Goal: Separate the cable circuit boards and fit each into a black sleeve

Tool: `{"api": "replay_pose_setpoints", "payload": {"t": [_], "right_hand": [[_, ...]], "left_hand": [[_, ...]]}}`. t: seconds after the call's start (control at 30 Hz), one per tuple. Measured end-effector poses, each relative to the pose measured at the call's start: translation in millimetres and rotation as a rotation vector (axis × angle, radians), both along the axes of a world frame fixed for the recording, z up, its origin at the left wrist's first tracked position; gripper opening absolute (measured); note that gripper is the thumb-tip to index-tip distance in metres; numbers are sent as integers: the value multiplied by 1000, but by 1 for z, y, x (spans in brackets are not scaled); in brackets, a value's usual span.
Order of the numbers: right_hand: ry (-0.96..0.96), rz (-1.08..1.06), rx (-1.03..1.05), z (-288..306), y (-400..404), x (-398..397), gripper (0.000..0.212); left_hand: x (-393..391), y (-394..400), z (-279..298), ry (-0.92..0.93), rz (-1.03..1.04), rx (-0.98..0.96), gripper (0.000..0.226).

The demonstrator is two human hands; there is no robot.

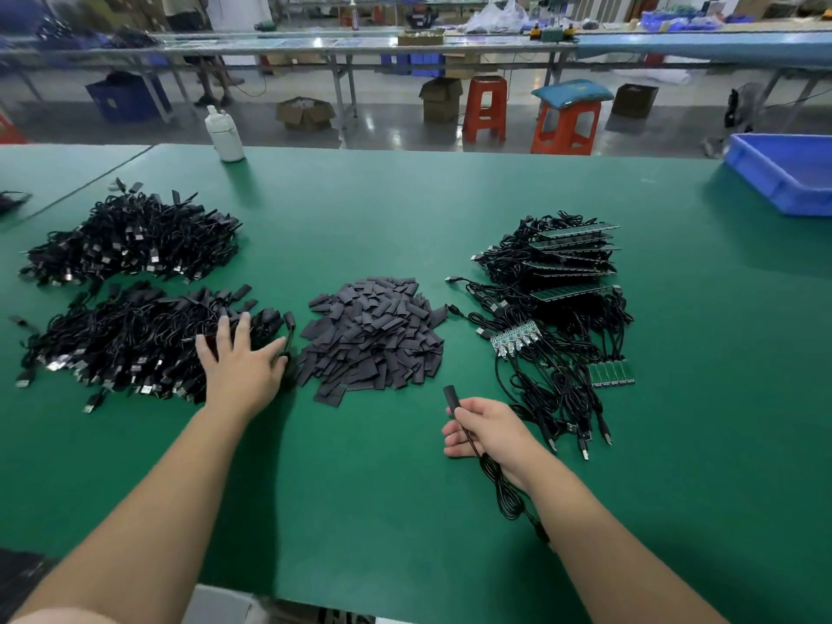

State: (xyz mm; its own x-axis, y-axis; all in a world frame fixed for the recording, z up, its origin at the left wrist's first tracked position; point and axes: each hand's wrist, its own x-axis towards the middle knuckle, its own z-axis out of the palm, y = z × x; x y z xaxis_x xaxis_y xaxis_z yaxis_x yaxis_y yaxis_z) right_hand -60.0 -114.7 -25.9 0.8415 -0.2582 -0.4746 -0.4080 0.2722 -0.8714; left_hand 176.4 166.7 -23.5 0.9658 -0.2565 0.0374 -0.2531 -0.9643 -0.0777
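A heap of loose black sleeves [373,337] lies in the middle of the green table [360,488]. To its right lie cables joined to strips of green circuit boards [572,272], with a small board strip [612,373] nearer me. My right hand [488,430] grips a sleeved cable [499,484] by its neck, the black sleeve end [449,394] pointing away from me. My left hand [241,367], fingers spread, rests on the near-left pile of sleeved cables [135,349], at its right edge.
A second pile of sleeved cables [130,240] lies at the far left. A white bottle [224,135] stands at the table's far edge and a blue bin [788,171] sits at the far right. Stools, boxes and other benches stand beyond.
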Motion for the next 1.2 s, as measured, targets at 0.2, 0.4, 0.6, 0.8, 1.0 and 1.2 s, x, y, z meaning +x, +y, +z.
{"api": "replay_pose_setpoints", "payload": {"t": [0.2,0.4,0.6,0.8,1.0,1.2], "right_hand": [[5,37,-55,-5,3,0,17],[12,51,-75,-5,5,3,16],[-4,60,-76,-7,3,1,16],[-31,69,-124,-9,4,0,15],[-27,64,-168,-7,8,-1,14],[-173,-248,161,0,17,5,16]], "left_hand": [[14,4,-12,87,104,-17,55],[20,-2,-15,39,121,23,47],[45,30,-23,-4,86,47,45],[70,33,-16,82,145,25,42],[25,-2,2,-288,-115,-385,27],[-128,-89,9,311,-323,-932,21]]}}
